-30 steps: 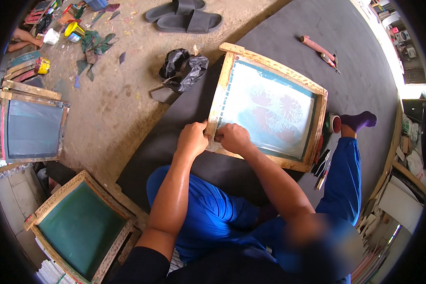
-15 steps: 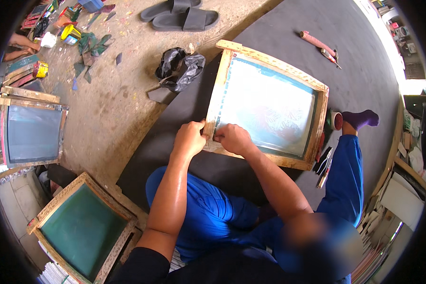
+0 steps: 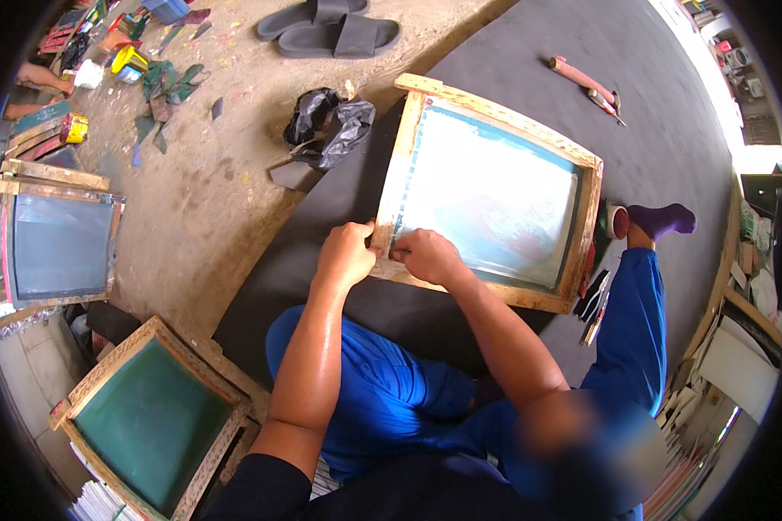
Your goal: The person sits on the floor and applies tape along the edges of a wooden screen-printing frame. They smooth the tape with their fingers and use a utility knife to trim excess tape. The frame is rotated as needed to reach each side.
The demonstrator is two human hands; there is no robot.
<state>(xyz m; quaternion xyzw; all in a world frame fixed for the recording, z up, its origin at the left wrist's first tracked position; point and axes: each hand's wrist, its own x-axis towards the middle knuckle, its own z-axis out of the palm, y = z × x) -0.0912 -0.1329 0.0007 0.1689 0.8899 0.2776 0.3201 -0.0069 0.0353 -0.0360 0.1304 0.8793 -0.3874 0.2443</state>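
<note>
A wooden screen-printing frame [image 3: 511,119] with a pale, shiny mesh and blue-green edges lies on a dark sheet in front of me. My left hand [image 3: 347,252] is closed on the outer side of its near-left corner, fingers against the wood. Just inside that corner, my right hand [image 3: 427,259] is pinched at the border between mesh and wood. Something thin and dark shows at its fingertips, too small to name. Between the two hands runs the frame's left bar.
Left of me are a green-meshed frame [image 3: 152,417] and a grey-meshed frame [image 3: 61,247]. A black plastic bag [image 3: 343,130] and dark slippers [image 3: 339,36] lie beyond the sheet. A hammer-like tool [image 3: 586,82] rests at the far right, and a red-topped container [image 3: 618,222] stands by my foot.
Both hands stay at the same corner with almost no movement. The glossy reflection on the mesh has changed shape.
</note>
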